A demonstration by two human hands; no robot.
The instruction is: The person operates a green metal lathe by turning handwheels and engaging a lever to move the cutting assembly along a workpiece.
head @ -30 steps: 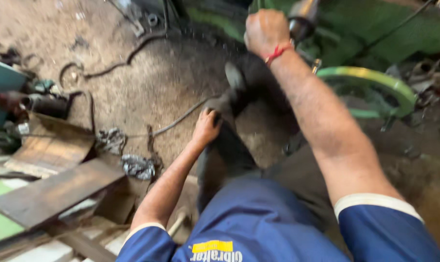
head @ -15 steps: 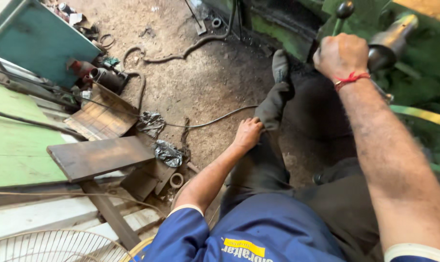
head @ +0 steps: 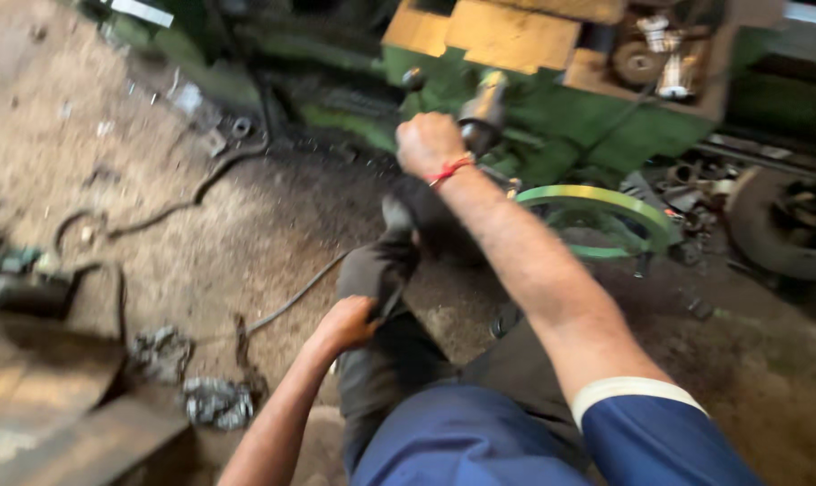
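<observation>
My right hand [head: 429, 144], a red thread around its wrist, is closed around a dark lever handle [head: 480, 112] on the green machine [head: 597, 117]. My left hand [head: 345, 324] rests lower down on my left knee, its fingers gripping the dark grey trouser cloth [head: 376, 270]. My left leg stretches forward, and the shoe [head: 397, 214] points at the machine's base. Both arms come out of blue short sleeves with a white cuff.
A green metal ring [head: 606, 211] lies on the dirt floor right of my arm. A dark cable [head: 201, 189] snakes across the floor at left. Scrap metal [head: 215, 400] and rusty plates [head: 39, 378] sit at lower left. A round part [head: 781, 225] lies at far right.
The view has swung to the right and up, showing more of the green machine. My right hand stays closed on the lever and my left hand stays on the knee.
</observation>
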